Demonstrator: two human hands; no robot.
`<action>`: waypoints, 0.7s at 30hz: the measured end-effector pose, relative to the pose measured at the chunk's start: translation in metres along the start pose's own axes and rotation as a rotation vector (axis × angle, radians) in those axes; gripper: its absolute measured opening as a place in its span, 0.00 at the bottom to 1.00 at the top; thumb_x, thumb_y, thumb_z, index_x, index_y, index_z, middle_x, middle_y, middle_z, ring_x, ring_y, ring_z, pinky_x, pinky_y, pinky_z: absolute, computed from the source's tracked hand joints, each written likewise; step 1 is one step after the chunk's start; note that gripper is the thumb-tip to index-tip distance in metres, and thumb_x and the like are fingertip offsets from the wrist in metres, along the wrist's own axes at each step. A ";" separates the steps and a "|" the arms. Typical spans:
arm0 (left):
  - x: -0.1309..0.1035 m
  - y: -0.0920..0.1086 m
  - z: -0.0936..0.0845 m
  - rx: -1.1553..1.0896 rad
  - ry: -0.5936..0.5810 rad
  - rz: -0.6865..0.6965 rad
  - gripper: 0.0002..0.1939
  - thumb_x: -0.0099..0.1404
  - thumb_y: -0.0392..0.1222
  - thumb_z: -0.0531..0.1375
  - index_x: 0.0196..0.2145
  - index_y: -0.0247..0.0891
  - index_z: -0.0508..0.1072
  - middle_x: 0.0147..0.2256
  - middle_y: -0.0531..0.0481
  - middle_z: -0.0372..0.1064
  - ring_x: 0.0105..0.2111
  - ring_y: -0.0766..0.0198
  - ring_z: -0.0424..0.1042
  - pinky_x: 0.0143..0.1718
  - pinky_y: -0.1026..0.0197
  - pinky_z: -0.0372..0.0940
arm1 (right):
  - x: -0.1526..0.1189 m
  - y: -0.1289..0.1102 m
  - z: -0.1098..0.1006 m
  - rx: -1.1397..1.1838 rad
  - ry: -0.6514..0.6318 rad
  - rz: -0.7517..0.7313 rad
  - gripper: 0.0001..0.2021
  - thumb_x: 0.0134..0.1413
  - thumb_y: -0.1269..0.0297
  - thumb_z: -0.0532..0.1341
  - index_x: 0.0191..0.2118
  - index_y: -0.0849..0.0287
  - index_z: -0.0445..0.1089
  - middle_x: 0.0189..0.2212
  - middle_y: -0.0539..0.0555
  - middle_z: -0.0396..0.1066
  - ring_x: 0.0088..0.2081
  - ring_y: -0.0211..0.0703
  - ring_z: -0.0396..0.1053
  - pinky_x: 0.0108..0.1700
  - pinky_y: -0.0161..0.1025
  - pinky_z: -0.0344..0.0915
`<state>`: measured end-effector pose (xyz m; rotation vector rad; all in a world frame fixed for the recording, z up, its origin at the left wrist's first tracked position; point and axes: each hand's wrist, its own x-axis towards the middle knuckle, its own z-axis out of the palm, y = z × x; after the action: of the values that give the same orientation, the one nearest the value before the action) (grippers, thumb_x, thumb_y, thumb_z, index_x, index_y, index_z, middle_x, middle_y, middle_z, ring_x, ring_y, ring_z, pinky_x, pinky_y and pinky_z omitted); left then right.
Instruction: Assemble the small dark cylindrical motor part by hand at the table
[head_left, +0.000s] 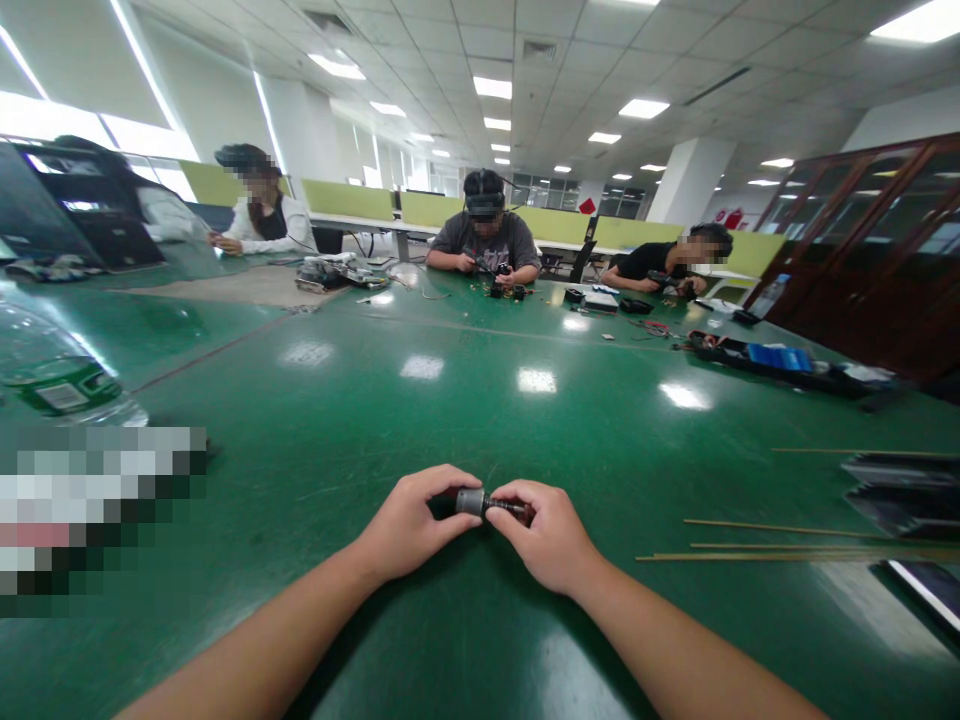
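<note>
Just above the green tabletop, near the middle of the view, both my hands meet at a small metal part. My left hand [411, 525] pinches its grey metal cylinder [471, 501] between thumb and fingers. On the other side, my right hand [546, 535] grips a thinner, dark ridged shaft [504, 505] with a reddish-brown end partly behind the fingers. Cylinder and shaft lie end to end in one line. Whether they are joined or two separate pieces, I cannot tell.
A plastic bottle [67, 375] and a blurred-out flat object [90, 490] are on my left. Thin brass-coloured rods [780, 548] and black items [911, 490] lie right. A tool tray [787, 362] stands beyond. Several people work across the green table [360, 400].
</note>
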<state>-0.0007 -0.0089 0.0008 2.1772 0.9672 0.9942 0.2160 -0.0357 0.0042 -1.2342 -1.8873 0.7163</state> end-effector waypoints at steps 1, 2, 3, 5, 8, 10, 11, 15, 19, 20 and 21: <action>0.000 0.000 0.000 0.001 0.001 -0.001 0.15 0.61 0.40 0.67 0.46 0.43 0.74 0.42 0.51 0.74 0.43 0.60 0.72 0.48 0.59 0.65 | 0.000 0.000 0.000 0.001 0.002 0.002 0.04 0.58 0.67 0.64 0.38 0.54 0.77 0.31 0.47 0.74 0.31 0.38 0.69 0.34 0.34 0.60; 0.000 0.000 0.000 0.002 0.002 -0.001 0.15 0.61 0.40 0.67 0.46 0.43 0.74 0.42 0.51 0.74 0.43 0.60 0.73 0.47 0.59 0.65 | 0.000 0.001 0.001 0.001 0.004 0.003 0.04 0.58 0.67 0.64 0.38 0.54 0.77 0.31 0.48 0.74 0.31 0.39 0.69 0.34 0.34 0.60; -0.001 0.000 -0.001 0.004 0.002 -0.001 0.15 0.61 0.40 0.67 0.46 0.43 0.74 0.42 0.51 0.74 0.43 0.61 0.73 0.47 0.59 0.65 | 0.000 0.001 0.001 0.002 0.004 0.003 0.04 0.58 0.67 0.64 0.38 0.54 0.77 0.31 0.48 0.74 0.31 0.39 0.69 0.34 0.34 0.60; -0.001 0.000 -0.001 0.005 0.000 0.001 0.14 0.61 0.40 0.67 0.46 0.43 0.74 0.42 0.51 0.74 0.43 0.61 0.73 0.47 0.59 0.65 | 0.000 0.001 0.001 0.004 0.004 0.002 0.04 0.57 0.67 0.64 0.38 0.55 0.77 0.31 0.48 0.74 0.31 0.39 0.69 0.34 0.34 0.60; 0.000 0.001 -0.001 0.004 -0.002 0.004 0.14 0.61 0.40 0.67 0.46 0.43 0.74 0.42 0.51 0.74 0.43 0.61 0.73 0.47 0.59 0.65 | 0.000 0.001 0.001 0.004 0.000 0.001 0.04 0.58 0.67 0.64 0.38 0.55 0.77 0.31 0.48 0.75 0.31 0.39 0.69 0.33 0.34 0.61; 0.000 0.001 -0.001 0.004 -0.002 0.003 0.14 0.61 0.40 0.67 0.46 0.43 0.74 0.42 0.51 0.74 0.43 0.60 0.73 0.48 0.59 0.65 | 0.000 0.001 0.001 0.006 -0.001 0.001 0.05 0.58 0.67 0.64 0.39 0.55 0.77 0.31 0.48 0.75 0.31 0.39 0.69 0.33 0.34 0.61; 0.000 0.001 -0.001 0.004 -0.003 0.002 0.14 0.61 0.40 0.67 0.46 0.43 0.74 0.42 0.51 0.74 0.43 0.60 0.73 0.48 0.59 0.65 | 0.000 0.001 0.001 0.006 0.000 0.000 0.05 0.58 0.67 0.64 0.39 0.55 0.76 0.31 0.48 0.75 0.31 0.39 0.69 0.33 0.34 0.61; 0.001 0.000 -0.001 -0.001 0.002 0.002 0.14 0.61 0.40 0.67 0.45 0.43 0.74 0.42 0.50 0.74 0.43 0.60 0.73 0.47 0.59 0.66 | 0.000 0.001 0.000 0.003 0.002 -0.007 0.05 0.58 0.67 0.64 0.38 0.55 0.77 0.32 0.49 0.75 0.32 0.39 0.69 0.34 0.34 0.61; 0.000 -0.001 -0.001 -0.007 0.006 0.006 0.15 0.61 0.41 0.67 0.45 0.43 0.75 0.42 0.50 0.74 0.43 0.59 0.73 0.47 0.58 0.66 | 0.000 0.001 0.000 0.007 -0.002 -0.001 0.05 0.58 0.67 0.64 0.38 0.55 0.77 0.31 0.48 0.75 0.31 0.39 0.69 0.33 0.34 0.61; 0.000 -0.001 -0.001 -0.008 0.007 0.007 0.15 0.60 0.41 0.67 0.45 0.43 0.75 0.42 0.50 0.75 0.43 0.59 0.73 0.47 0.58 0.66 | 0.000 0.001 0.000 0.010 -0.001 0.001 0.05 0.58 0.67 0.64 0.38 0.55 0.77 0.31 0.48 0.75 0.31 0.39 0.69 0.33 0.34 0.61; 0.000 -0.001 -0.001 -0.008 0.009 0.006 0.15 0.60 0.41 0.67 0.45 0.43 0.75 0.42 0.50 0.75 0.43 0.59 0.73 0.47 0.58 0.66 | 0.000 0.001 0.000 0.013 -0.001 0.002 0.05 0.57 0.67 0.64 0.38 0.55 0.77 0.31 0.48 0.75 0.31 0.39 0.69 0.33 0.34 0.61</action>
<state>-0.0017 -0.0084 0.0009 2.1721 0.9594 1.0106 0.2162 -0.0351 0.0034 -1.2281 -1.8792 0.7296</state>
